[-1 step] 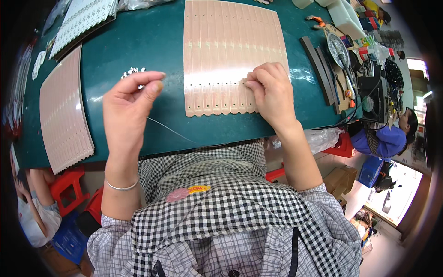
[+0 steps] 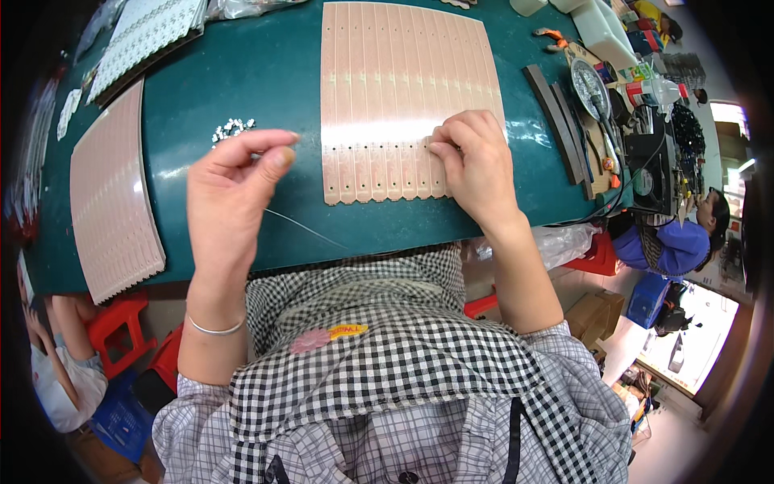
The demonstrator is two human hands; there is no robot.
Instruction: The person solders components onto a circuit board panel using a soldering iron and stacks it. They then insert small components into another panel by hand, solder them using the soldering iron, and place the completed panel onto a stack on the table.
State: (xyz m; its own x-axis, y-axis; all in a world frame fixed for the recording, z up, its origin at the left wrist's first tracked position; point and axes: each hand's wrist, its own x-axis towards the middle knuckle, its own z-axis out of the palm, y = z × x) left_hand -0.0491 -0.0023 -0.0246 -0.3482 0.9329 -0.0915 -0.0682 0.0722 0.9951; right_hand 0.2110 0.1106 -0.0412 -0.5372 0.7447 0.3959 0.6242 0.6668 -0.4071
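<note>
A pale pink panel of long narrow strips (image 2: 387,105), with rows of small dark holes and a notched near edge, lies flat on the table. My right hand (image 2: 476,157) rests over its near right part, thumb and forefinger pinched down at a row of holes; what they hold is too small or hidden. My left hand (image 2: 230,189) is raised left of the panel, thumb and forefinger brought close. From beneath it a thin pale wire (image 2: 306,229) trails toward the table's near edge. Beyond that hand lies a small heap of white pieces (image 2: 232,127).
A second pink panel (image 2: 113,194) lies at the left on the green table (image 2: 266,73). Stacked white sheets (image 2: 149,40) stand at the far left. Dark bars (image 2: 556,121), orange-handled pliers (image 2: 552,36) and a bottle (image 2: 657,93) lie right. A person in blue (image 2: 673,242) sits at the right.
My left hand has moved slightly right and nearer to me, the wire shifting with it, and more of the white heap shows. My right hand stays at the panel.
</note>
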